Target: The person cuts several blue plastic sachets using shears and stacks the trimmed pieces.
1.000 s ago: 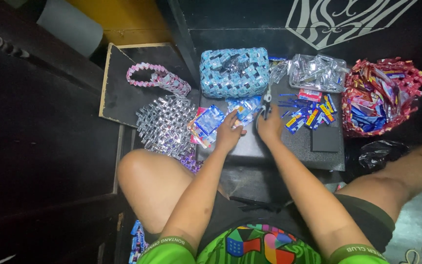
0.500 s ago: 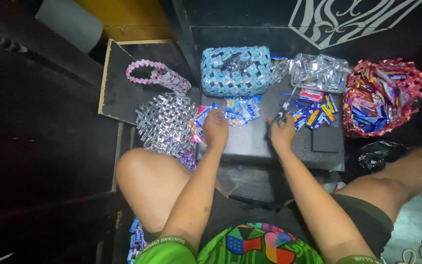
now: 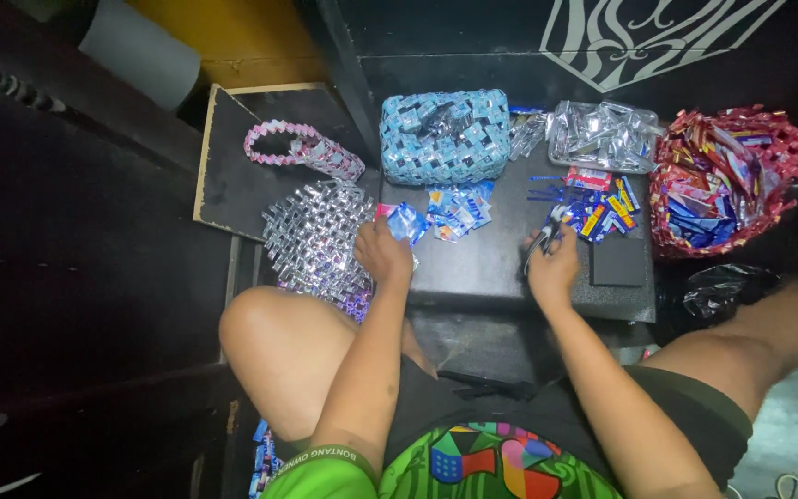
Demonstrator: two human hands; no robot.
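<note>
Head view showed the left hand [image 3: 382, 249] resting on the dark flat surface [image 3: 482, 268], its fingers curled onto a small crinkled blue foil wrapper [image 3: 408, 222] at the edge of a loose pile of blue wrappers [image 3: 459, 208]. The right hand [image 3: 554, 268] was closed around small metal scissors [image 3: 539, 242], just beside a scatter of multicoloured folded wrapper strips [image 3: 598, 208]. Behind them sat a woven blue-wrapper pouch [image 3: 445, 137].

pink woven ring [image 3: 302, 151] upper left | silver woven mat [image 3: 316, 236] left | red wrapper basket [image 3: 727, 180] right | black bag [image 3: 727, 288] lower right
</note>
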